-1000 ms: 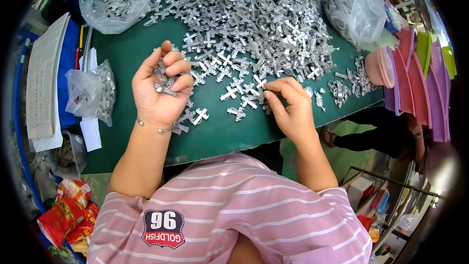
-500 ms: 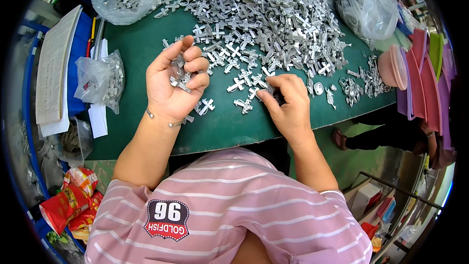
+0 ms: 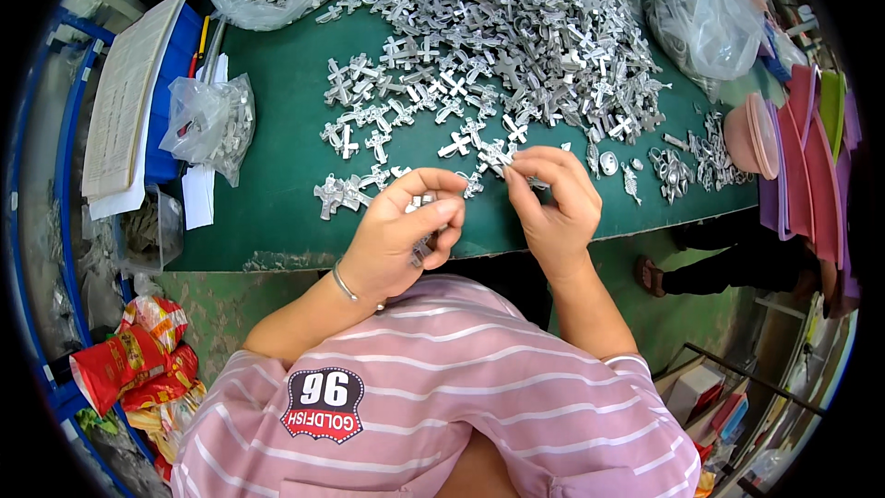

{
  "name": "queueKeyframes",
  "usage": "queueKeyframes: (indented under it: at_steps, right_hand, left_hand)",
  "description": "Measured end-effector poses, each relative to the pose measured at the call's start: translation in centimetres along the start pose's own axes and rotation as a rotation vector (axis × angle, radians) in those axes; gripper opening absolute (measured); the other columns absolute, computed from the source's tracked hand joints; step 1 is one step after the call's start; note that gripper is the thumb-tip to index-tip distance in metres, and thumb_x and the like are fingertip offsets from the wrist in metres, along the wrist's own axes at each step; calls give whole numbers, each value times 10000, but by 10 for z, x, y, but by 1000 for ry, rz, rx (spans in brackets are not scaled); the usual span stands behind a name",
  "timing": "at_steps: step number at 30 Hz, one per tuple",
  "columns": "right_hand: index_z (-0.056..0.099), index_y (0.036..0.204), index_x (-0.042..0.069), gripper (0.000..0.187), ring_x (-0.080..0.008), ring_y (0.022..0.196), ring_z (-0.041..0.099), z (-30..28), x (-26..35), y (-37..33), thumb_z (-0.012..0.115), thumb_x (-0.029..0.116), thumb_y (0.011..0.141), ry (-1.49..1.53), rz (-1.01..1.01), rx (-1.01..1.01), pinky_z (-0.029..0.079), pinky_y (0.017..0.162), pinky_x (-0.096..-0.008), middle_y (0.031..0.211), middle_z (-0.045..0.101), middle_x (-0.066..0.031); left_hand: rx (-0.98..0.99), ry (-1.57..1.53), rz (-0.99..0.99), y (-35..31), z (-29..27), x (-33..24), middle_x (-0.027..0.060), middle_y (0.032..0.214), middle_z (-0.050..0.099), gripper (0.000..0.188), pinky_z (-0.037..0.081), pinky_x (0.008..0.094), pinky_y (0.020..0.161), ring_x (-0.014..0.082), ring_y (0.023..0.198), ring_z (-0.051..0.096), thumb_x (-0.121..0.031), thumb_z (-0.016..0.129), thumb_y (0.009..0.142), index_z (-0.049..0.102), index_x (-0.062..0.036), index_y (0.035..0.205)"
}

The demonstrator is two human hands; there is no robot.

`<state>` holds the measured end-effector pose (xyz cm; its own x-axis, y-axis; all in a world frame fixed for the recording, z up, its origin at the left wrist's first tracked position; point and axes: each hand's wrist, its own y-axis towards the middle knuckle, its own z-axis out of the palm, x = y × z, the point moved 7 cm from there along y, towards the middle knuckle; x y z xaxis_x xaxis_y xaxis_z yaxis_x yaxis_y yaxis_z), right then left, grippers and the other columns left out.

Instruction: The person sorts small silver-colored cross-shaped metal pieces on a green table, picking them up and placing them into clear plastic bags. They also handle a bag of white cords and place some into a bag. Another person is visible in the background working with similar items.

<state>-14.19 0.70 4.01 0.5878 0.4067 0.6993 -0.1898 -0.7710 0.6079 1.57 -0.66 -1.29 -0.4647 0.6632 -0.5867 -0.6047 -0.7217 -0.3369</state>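
My left hand (image 3: pixel 404 226) is curled near the table's front edge, its fingers closed round several silver metal crosses (image 3: pixel 423 244) that show only in part. Just right of it, my right hand (image 3: pixel 560 207) pinches a silver cross pendant (image 3: pixel 496 156) between thumb and fingers. That pendant is close to other loose crosses, and whether it touches them is hard to tell. A large heap of crosses (image 3: pixel 516 28) spreads over the green table (image 3: pixel 286 129) beyond both hands. A smaller cluster of crosses (image 3: pixel 343 194) lies left of my left hand.
Right of the heap lie ring-shaped metal pieces (image 3: pixel 671 171) and pink bowls (image 3: pixel 749 134). Clear plastic bags (image 3: pixel 710 23) stand behind them. At the left are a bagged bundle (image 3: pixel 217 124), a paper pad (image 3: pixel 129 97) and a blue bin (image 3: pixel 175 83). Someone's sandalled foot (image 3: pixel 649 275) is on the floor.
My left hand has come right and nearer to me, turning from palm-up to palm-inward. My right hand now shows a cross at its fingertips. More crosses lie uncovered at the left.
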Motion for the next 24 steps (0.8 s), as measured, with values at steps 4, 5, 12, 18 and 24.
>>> queueKeyframes:
  at_steps: [4, 5, 12, 18, 24]
  right_hand:
    - [646, 837, 7, 199, -213, 727, 645, -1, 18, -16, 747, -69, 683, 116, -77, 5, 520, 619, -283, 852, 651, -121]
    - [643, 847, 9, 218, -209, 725, 645, 0, 22, -19, 752, -74, 677, 120, -115, 19, 521, 618, -281, 863, 652, -119]
    - [629, 839, 4, 228, -199, 730, 642, 5, 18, -31, 755, -82, 671, 190, -64, -6, 517, 609, -271, 873, 651, -123]
    - [620, 878, -15, 258, -200, 731, 637, 6, 13, -34, 756, -86, 670, 239, -40, -4, 515, 632, -268, 885, 644, -134]
    - [614, 971, -60, 210, -163, 762, 639, 15, -1, -43, 686, -79, 775, 495, 302, 94, 520, 652, -244, 925, 627, -137]
  left_hand:
    - [-66, 188, 73, 2, 1, 1, 89, 859, 598, 185, 379, 198, 445, 89, 608, 504, -85, 574, 909, 530, 3, 1064]
    - [-66, 182, 64, 3, -1, 2, 96, 861, 605, 180, 380, 198, 446, 88, 604, 503, -84, 574, 909, 529, 4, 1060]
    - [-59, 80, 32, -2, -4, 4, 105, 857, 620, 145, 380, 203, 448, 86, 592, 503, -72, 580, 903, 544, 11, 1018]
    - [-88, 123, 47, -2, -5, 3, 102, 850, 627, 146, 380, 205, 452, 82, 579, 497, -82, 583, 906, 553, 12, 1014]
    - [-91, 139, 48, -1, -5, 2, 98, 847, 611, 123, 376, 206, 461, 94, 626, 505, -97, 595, 899, 552, -14, 979]
